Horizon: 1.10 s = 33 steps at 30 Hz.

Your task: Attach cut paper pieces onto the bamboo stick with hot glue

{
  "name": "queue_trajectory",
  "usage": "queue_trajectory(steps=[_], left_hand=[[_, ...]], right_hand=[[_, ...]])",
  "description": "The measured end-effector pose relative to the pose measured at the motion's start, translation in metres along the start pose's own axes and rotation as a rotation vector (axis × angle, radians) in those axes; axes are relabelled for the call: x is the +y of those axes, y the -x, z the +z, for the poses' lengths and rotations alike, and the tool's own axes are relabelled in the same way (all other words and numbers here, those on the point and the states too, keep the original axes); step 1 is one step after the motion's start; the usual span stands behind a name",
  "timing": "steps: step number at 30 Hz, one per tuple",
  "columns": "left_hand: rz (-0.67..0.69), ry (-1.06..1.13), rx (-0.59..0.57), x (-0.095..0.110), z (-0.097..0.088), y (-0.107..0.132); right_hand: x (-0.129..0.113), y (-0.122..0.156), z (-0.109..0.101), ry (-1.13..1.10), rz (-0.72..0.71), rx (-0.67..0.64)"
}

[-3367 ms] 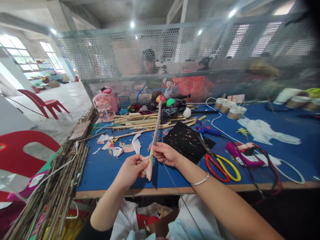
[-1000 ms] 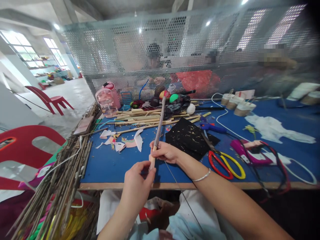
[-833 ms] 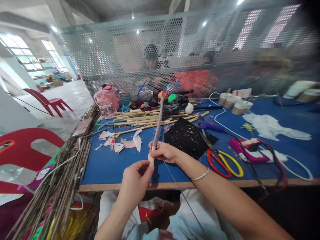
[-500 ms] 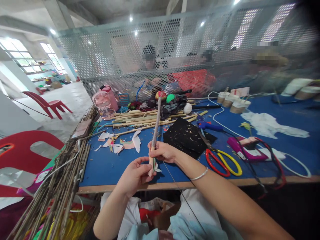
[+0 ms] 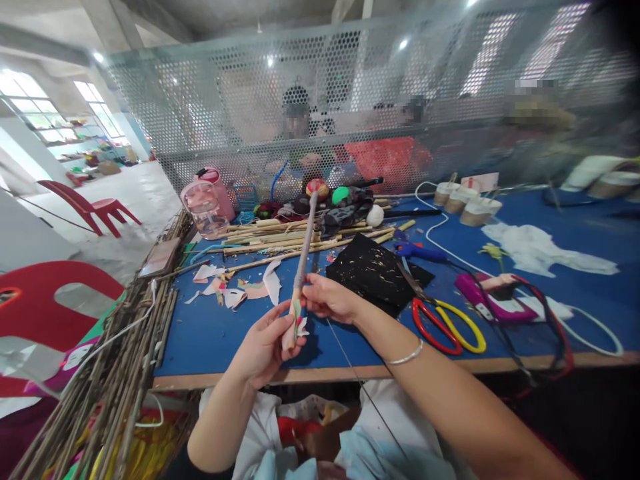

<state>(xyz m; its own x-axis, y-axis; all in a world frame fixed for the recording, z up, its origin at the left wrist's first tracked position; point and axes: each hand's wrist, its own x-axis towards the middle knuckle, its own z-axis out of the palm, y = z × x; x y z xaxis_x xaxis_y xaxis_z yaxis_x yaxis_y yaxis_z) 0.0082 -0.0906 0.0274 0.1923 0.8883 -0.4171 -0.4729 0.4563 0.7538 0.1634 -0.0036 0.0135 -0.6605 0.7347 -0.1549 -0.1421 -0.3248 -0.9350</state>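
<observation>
I hold a long thin stick (image 5: pixel 303 250) upright over the near edge of the blue table (image 5: pixel 210 340). It carries a round red and yellow ball at its far tip (image 5: pixel 317 188). My left hand (image 5: pixel 264 347) is closed round the stick's lower end, pressing a strip of patterned paper (image 5: pixel 299 325) against it. My right hand (image 5: pixel 327 299) pinches the stick just above that, fingers closed. A thin wire runs from my right hand down toward my lap.
Red and yellow scissors (image 5: pixel 447 325) lie right of my hands beside a black cloth (image 5: pixel 373 272). Paper scraps (image 5: pixel 240 288) and bamboo sticks (image 5: pixel 280 241) lie further back. A stick bundle (image 5: pixel 120 373) runs along the table's left edge. People sit behind a mesh screen (image 5: pixel 350 107).
My left hand has shifted up from below the stick's end to wrap paper round it. The stick has tilted slightly left. My right hand keeps its pinch.
</observation>
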Motion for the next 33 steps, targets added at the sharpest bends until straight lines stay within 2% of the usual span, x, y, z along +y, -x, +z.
queue_trajectory(steps=[2, 4, 6, 8, 13, 23, 28, 33], left_hand=[[-0.002, 0.016, 0.018, 0.002, -0.004, 0.001], [-0.002, 0.016, 0.025, 0.004, -0.007, 0.002], [0.007, 0.020, 0.030, 0.006, -0.009, 0.002], [0.023, 0.024, 0.026, 0.007, -0.010, 0.003], [0.060, 0.007, -0.008, 0.008, -0.008, 0.004], [0.071, -0.152, 0.040, -0.001, -0.010, 0.000], [0.053, -0.200, 0.009, -0.005, -0.012, -0.001], [0.058, -0.255, -0.012, -0.010, -0.010, -0.002]], right_hand=[[-0.004, 0.004, -0.003, 0.122, -0.098, 0.058], [-0.008, 0.009, -0.005, 0.318, -0.262, 0.082], [-0.012, 0.016, -0.004, 0.545, -0.404, 0.038], [-0.013, 0.021, 0.000, 0.719, -0.484, -0.029], [-0.008, 0.023, 0.011, 0.846, -0.636, -0.091], [-0.006, 0.018, 0.014, 0.757, -0.681, -0.177], [-0.002, 0.014, 0.014, 0.745, -0.653, -0.141], [0.000, 0.011, 0.013, 0.734, -0.591, -0.158]])
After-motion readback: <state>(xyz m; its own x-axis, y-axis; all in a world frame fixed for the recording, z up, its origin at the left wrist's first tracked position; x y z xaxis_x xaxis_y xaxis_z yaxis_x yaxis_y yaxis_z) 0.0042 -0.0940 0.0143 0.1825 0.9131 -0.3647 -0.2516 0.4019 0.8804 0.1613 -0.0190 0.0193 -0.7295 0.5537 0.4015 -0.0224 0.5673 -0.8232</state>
